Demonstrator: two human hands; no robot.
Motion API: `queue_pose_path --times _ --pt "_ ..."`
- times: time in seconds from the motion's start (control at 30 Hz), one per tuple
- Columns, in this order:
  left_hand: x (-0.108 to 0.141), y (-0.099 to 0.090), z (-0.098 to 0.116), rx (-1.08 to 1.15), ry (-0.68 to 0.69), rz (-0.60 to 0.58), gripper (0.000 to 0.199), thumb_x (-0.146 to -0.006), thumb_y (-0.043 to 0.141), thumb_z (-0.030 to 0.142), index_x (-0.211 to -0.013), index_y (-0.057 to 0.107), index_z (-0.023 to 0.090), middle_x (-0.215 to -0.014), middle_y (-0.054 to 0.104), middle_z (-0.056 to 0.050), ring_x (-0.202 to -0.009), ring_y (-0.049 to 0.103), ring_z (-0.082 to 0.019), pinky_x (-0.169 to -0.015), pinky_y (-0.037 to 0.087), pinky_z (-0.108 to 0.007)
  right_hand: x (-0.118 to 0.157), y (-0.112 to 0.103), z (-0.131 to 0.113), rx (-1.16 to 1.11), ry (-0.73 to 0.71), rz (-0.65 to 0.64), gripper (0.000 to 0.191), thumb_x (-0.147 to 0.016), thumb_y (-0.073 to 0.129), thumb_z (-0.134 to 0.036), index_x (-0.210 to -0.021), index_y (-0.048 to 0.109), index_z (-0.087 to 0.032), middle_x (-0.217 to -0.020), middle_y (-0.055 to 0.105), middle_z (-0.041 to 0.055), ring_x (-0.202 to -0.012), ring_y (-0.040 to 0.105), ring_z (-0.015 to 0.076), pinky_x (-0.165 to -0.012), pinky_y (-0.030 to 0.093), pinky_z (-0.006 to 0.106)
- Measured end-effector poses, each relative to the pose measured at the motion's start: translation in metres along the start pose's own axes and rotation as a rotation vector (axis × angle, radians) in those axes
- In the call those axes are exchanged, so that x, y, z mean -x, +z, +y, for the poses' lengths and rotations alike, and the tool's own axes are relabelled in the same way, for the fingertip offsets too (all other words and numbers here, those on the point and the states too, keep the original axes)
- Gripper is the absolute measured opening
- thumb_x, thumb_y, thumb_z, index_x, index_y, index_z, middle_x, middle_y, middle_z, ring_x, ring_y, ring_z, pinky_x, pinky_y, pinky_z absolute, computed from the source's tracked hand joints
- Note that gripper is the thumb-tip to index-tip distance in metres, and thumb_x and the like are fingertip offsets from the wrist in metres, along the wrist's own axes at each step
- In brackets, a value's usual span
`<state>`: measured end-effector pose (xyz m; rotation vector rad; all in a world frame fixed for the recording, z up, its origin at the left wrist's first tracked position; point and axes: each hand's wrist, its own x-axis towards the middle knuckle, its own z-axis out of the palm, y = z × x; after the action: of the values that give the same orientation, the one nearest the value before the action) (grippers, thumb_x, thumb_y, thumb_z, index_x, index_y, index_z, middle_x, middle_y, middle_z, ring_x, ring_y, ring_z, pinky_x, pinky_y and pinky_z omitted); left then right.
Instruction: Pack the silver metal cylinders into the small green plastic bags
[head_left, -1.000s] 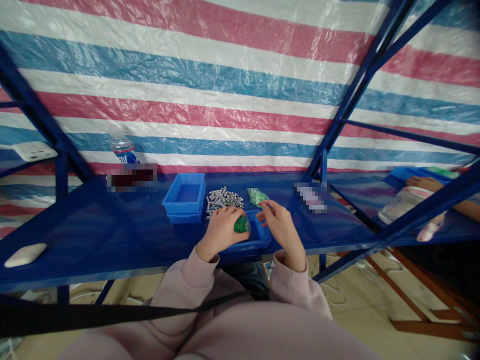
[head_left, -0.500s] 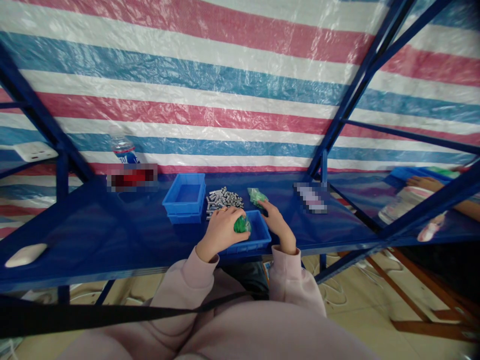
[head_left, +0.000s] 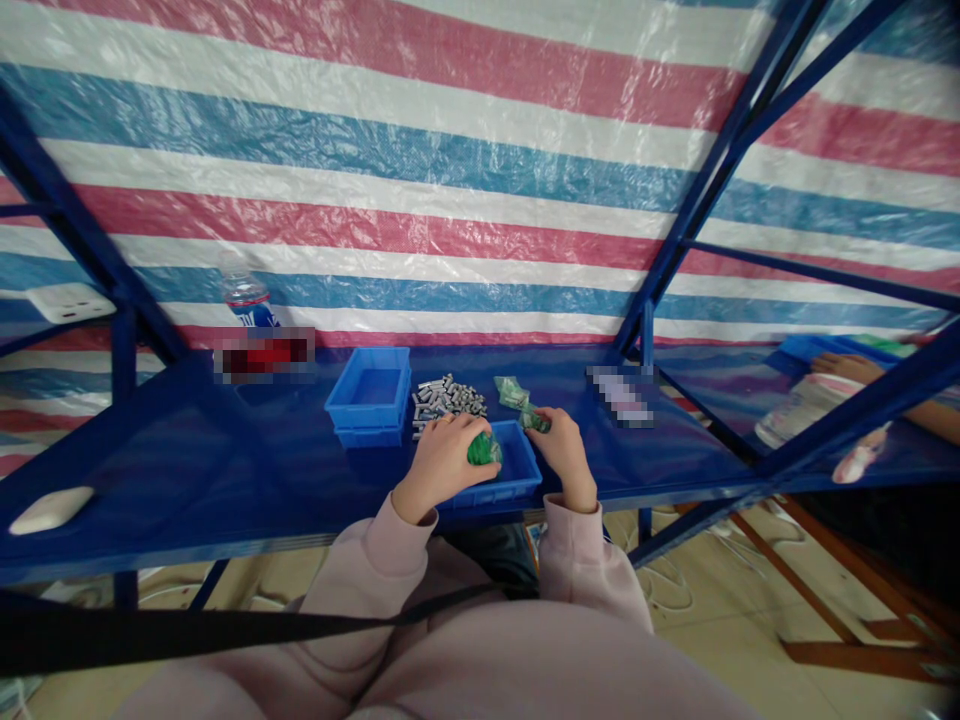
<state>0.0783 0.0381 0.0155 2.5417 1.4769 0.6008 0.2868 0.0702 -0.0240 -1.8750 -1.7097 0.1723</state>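
My left hand [head_left: 446, 458] is closed around a bunch of green plastic packets [head_left: 484, 450], held over the left side of a blue tray [head_left: 529, 460]. At the tray's right edge, my right hand [head_left: 564, 450] pinches a small clear-and-green plastic packet [head_left: 535, 421] between thumb and fingers. Just beyond it another clear-and-green packet [head_left: 511, 391] lies on the table. A heap of short metal cylinders [head_left: 450, 394] sits behind my left hand, which hides part of it. What the packets contain is too small to make out.
Two stacked blue trays [head_left: 369, 400] stand left of the metal heap. A bottle [head_left: 249, 295], a white object [head_left: 52, 510] and a blurred-out flat item [head_left: 621, 395] also lie on the blue table [head_left: 247, 480]. Another person's hand [head_left: 847, 368] rests by a plastic tub [head_left: 799, 410] at right, beyond blue frame bars.
My right hand has drawn back slightly from the packets on the table, with one green packet now pinched in its fingers. My left hand stays in place with its bunch.
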Motion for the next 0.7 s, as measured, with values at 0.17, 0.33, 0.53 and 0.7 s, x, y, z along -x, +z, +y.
queue_pose_path --times 0.17,0.33,0.53,0.7 --pt "0.0 0.001 0.0 0.003 0.0 0.0 0.035 -0.073 0.065 0.047 -0.102 0.058 0.029 -0.109 0.062 0.0 -0.106 0.053 -0.027 -0.088 0.038 -0.041 0.007 -0.01 0.003 0.128 -0.021 -0.09 0.025 -0.078 0.061 -0.023 -0.1 0.068 -0.013 -0.097 0.063 0.0113 -0.089 0.061 0.0218 -0.076 0.044 0.028" --pt "-0.001 0.001 0.0 0.004 -0.001 -0.001 0.035 -0.072 0.066 0.047 -0.101 0.058 0.028 -0.107 0.062 -0.001 -0.105 0.053 -0.027 -0.087 0.038 -0.041 0.008 -0.015 0.006 0.214 0.026 -0.138 0.025 -0.079 0.062 -0.032 -0.094 0.072 -0.014 -0.091 0.063 0.0112 -0.088 0.061 0.0232 -0.074 0.042 0.028" --pt "0.0 0.0 0.0 0.012 0.007 0.008 0.033 -0.073 0.065 0.046 -0.1 0.058 0.028 -0.106 0.063 0.0 -0.103 0.053 -0.026 -0.087 0.038 -0.04 0.011 -0.015 0.003 0.211 0.067 -0.099 0.031 -0.082 0.06 -0.033 -0.103 0.071 -0.013 -0.097 0.065 0.0128 -0.092 0.062 0.0239 -0.074 0.041 0.027" --pt "0.0 0.0 0.0 0.009 0.008 0.012 0.033 -0.073 0.065 0.047 -0.1 0.058 0.028 -0.105 0.063 0.0 -0.102 0.053 -0.026 -0.085 0.039 -0.04 0.018 -0.022 -0.003 0.204 0.121 -0.068 0.03 -0.086 0.051 -0.035 -0.099 0.073 -0.018 -0.096 0.067 0.0111 -0.09 0.063 0.0242 -0.065 0.039 0.027"
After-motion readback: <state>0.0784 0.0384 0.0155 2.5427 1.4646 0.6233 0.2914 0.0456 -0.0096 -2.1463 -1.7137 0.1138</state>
